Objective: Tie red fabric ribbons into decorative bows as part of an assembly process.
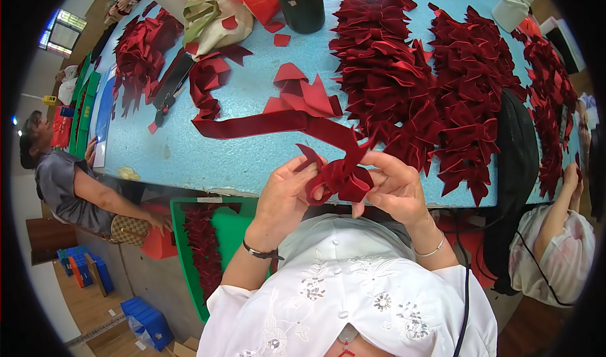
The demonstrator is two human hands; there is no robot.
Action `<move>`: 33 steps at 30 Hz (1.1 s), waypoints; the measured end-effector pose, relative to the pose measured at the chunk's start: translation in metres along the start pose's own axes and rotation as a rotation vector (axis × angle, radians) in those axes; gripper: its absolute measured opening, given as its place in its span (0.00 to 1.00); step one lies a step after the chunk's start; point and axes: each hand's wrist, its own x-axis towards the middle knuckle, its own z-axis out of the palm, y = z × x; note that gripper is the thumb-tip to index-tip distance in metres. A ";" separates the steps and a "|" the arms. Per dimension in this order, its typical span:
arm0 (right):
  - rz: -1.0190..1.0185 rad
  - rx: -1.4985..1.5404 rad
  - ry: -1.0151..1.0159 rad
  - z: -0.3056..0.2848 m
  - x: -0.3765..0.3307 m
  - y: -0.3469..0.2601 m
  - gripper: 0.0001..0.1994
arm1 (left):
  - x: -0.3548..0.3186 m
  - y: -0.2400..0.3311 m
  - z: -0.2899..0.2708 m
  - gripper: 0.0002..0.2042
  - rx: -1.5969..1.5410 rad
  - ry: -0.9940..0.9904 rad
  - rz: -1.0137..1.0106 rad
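Between my two hands, just over the table's near edge, is a dark red velvet ribbon bow (341,179). My left hand (285,193) pinches its left loop and a short pointed tail. The fingers of my right hand (398,186) close on the bow's right side. From the bow a long velvet ribbon (252,124) runs left across the table and ends in a folded heap (207,92). Lighter red ribbon pieces (303,95) lie just beyond my hands. To the right, finished-looking bows (379,60) are stacked in long rows.
On the light blue table (170,158) lie scissors (165,98), a cloth bag (221,19), a dark tumbler (300,3) and another bow pile (145,54). A green crate (183,243) with bows stands beside me. A black bag (519,142) hangs at right. Other people sit on both sides.
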 end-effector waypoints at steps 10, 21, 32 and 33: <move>-0.176 -0.418 0.071 0.002 0.000 0.012 0.23 | 0.000 -0.004 -0.002 0.10 -0.025 -0.034 -0.038; -0.270 -0.587 0.179 0.000 0.001 0.014 0.15 | -0.002 -0.009 0.004 0.09 0.087 0.022 -0.035; -0.443 -1.004 0.239 0.003 0.007 0.017 0.09 | -0.001 -0.013 -0.003 0.10 0.207 0.047 0.076; -0.402 -0.930 0.294 0.004 0.007 0.021 0.11 | 0.000 -0.013 -0.003 0.11 0.192 0.050 0.076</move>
